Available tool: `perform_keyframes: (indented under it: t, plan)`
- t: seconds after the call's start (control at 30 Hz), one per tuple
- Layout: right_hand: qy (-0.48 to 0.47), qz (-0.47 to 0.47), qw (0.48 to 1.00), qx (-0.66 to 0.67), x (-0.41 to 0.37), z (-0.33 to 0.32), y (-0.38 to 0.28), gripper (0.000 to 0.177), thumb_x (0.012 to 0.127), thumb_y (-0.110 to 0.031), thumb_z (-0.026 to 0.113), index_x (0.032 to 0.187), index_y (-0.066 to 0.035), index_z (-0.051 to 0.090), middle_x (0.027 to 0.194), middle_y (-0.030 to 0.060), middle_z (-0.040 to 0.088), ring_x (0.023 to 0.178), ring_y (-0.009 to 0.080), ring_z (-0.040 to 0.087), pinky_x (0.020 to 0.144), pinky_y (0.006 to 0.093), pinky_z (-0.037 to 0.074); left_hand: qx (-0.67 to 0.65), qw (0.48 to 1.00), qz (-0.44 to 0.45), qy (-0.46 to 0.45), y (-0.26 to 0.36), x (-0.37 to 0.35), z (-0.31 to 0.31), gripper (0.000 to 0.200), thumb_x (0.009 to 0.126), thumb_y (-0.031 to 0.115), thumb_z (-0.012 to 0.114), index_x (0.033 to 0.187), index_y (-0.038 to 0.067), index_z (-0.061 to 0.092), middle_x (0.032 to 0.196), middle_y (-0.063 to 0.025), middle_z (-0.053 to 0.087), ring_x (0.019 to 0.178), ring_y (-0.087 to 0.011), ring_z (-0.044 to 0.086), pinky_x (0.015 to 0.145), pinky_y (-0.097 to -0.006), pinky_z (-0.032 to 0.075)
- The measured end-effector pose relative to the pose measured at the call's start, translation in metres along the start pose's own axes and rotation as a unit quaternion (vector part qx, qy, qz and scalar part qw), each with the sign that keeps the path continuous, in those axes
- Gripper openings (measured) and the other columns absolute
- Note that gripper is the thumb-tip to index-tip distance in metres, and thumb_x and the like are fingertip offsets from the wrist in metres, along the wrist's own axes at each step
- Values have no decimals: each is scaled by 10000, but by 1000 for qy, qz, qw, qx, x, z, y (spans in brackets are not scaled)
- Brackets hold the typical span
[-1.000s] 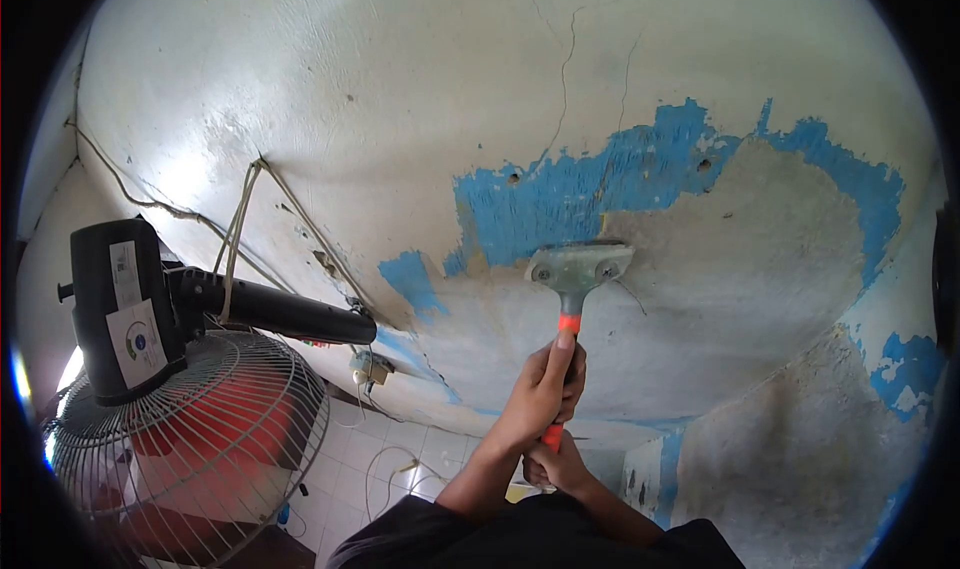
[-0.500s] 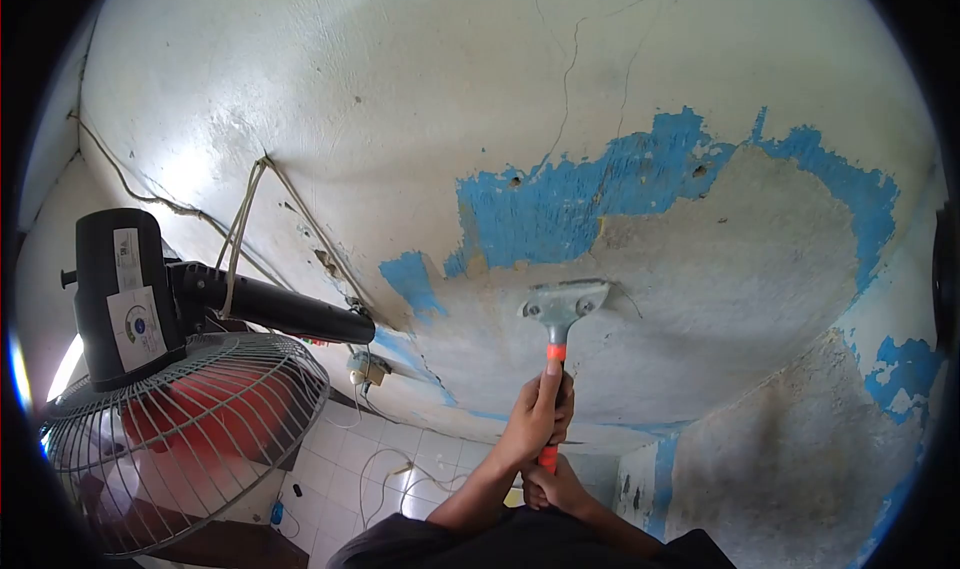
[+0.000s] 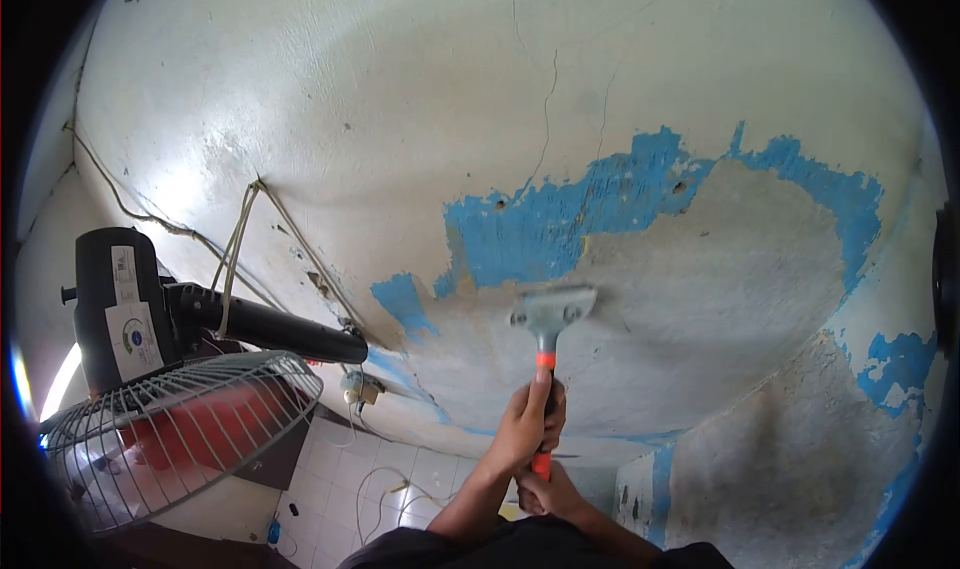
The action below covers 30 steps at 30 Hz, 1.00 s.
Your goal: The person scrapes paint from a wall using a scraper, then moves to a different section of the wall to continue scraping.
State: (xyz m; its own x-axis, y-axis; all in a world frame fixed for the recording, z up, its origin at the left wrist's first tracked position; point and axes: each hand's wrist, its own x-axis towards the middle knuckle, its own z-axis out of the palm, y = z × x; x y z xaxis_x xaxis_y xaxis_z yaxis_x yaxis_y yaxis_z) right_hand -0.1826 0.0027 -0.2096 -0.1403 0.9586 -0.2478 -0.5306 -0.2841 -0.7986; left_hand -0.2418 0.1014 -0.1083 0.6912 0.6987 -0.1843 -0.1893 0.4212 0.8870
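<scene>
A wide-bladed scraper (image 3: 553, 309) with an orange and black handle reaches up to the wall. Its metal head is at bare grey plaster, just below a patch of blue paint (image 3: 530, 234); whether the blade touches is hard to tell. My left hand (image 3: 528, 424) wraps the upper handle, thumb laid along it towards the head. Lower down, my right hand (image 3: 552, 491) is closed around the handle's end, its fingers partly hidden.
At the left, a wall fan (image 3: 190, 439) with a wire cage juts out on a black arm (image 3: 270, 321). Cords (image 3: 240, 229) hang from the wall near it. An electrical fitting (image 3: 360, 387) sits below the arm. Floor tiles (image 3: 335, 469) with a loose cable show underneath.
The view has tilted, so the wall sits lower and slightly left in the picture. Against the wall, the scraper head has risen a little towards the blue patch. Both hands keep their hold.
</scene>
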Motion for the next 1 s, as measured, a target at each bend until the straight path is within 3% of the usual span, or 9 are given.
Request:
perform_keyframes:
  t: [0.27, 0.37, 0.47, 0.6, 0.77, 0.93, 1.0]
  plan:
    - [-10, 50, 999, -8, -2, 17, 1, 254, 978, -175, 535, 768, -50, 467, 504, -8, 407, 392, 90, 381, 411, 276, 337, -52, 999, 8, 9, 0, -5, -22, 491, 1002, 571, 339, 848, 109, 402, 599, 34, 316, 435, -50, 260, 377, -222, 247]
    - [-14, 29, 999, -33, 7, 23, -4, 260, 978, -163, 523, 755, -58, 444, 493, -12, 372, 381, 96, 372, 413, 284, 337, -35, 999, -1, 10, 6, -8, -27, 495, 1000, 576, 337, 840, 112, 399, 599, 37, 310, 436, -49, 259, 380, -221, 250]
    - [-54, 25, 998, 29, 21, 21, 3, 242, 976, -177, 540, 781, -61, 455, 503, -9, 407, 387, 90, 390, 411, 274, 344, -22, 1000, 17, 14, 18, -8, -26, 501, 998, 580, 338, 838, 110, 399, 599, 39, 314, 440, -49, 267, 385, -218, 256]
    - [-12, 63, 998, -19, 14, 22, 11, 265, 976, -184, 543, 757, -58, 464, 505, -18, 398, 389, 85, 376, 413, 272, 344, -56, 998, 3, 28, 0, -10, -40, 501, 1002, 574, 332, 832, 108, 398, 589, 38, 314, 440, -50, 266, 381, -219, 256]
    - [-33, 28, 999, -13, 23, 24, 7, 263, 971, -192, 559, 762, -60, 472, 511, -18, 414, 391, 81, 387, 407, 269, 345, -10, 999, 27, 37, 23, -8, -30, 511, 998, 587, 324, 822, 111, 387, 583, 38, 306, 436, -54, 264, 377, -223, 253]
    - [-28, 59, 997, -27, 20, 26, 10, 265, 978, -199, 547, 768, -51, 482, 505, -14, 409, 406, 87, 403, 422, 276, 358, -58, 998, -4, 40, 9, -13, -40, 515, 998, 588, 328, 813, 111, 388, 580, 37, 305, 432, -52, 259, 377, -226, 256]
    - [-19, 31, 998, -51, 26, 21, 5, 265, 982, -196, 535, 766, -60, 466, 512, -14, 402, 401, 88, 391, 416, 267, 340, -53, 998, 0, 30, 13, -9, -40, 518, 993, 595, 332, 814, 112, 387, 582, 38, 304, 433, -51, 257, 378, -225, 252]
